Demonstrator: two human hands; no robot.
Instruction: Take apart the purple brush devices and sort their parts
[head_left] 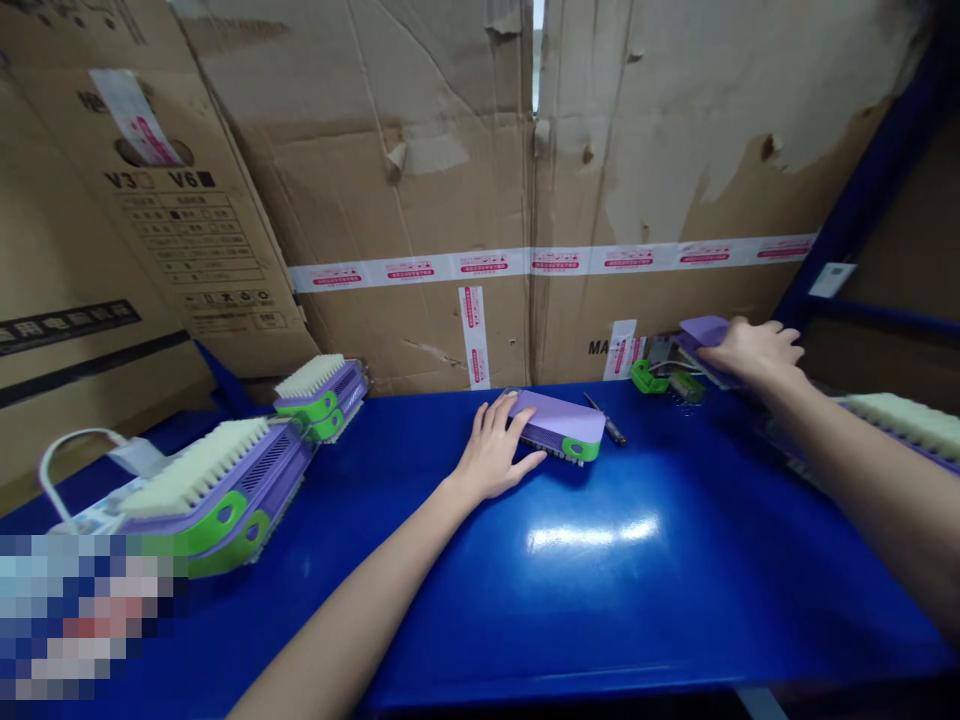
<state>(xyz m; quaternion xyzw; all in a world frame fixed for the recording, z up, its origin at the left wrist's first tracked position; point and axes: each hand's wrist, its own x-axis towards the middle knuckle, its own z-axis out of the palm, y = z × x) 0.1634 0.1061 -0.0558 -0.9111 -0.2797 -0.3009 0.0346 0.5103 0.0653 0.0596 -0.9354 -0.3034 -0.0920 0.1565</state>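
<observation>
Your left hand (499,450) is clasping the left end of a purple brush (562,415), apparently steadying it bristles-down on the blue table (465,590). Your right hand (757,352) is touching a purple panel (702,329), grip impossible to tell; a slim tool (609,423) is lying beside the brush, presumably for easy reach.

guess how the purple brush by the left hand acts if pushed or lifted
The brush is probably stiff, as its casing looks straight and unbent. It likely won't roll, being a low, long block. It may slide when pushed, since the table looks smooth and glossy.
</observation>
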